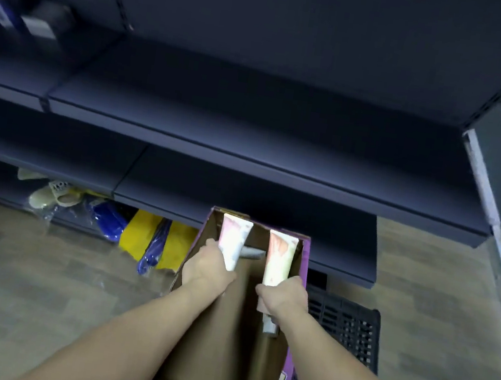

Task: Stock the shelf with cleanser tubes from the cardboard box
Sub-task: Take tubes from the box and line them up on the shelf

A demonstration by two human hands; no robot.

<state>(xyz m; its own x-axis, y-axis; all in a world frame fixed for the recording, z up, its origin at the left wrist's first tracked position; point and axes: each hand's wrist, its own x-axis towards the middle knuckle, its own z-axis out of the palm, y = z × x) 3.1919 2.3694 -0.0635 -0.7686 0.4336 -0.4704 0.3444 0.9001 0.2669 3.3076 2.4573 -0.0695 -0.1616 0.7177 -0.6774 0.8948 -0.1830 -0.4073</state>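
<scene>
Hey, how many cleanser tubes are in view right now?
2 for sure. One tube is gripped by the left hand, the other tube by the right hand, both over the cardboard box. A grey shape between them may be another; more could be hidden.

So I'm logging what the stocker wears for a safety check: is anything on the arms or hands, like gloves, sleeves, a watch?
Nothing shows. The left hand and right hand are bare, with no gloves, rings or watch in view. Both forearms are uncovered right down to the picture's bottom edge, so any sleeve ends above that.
</scene>
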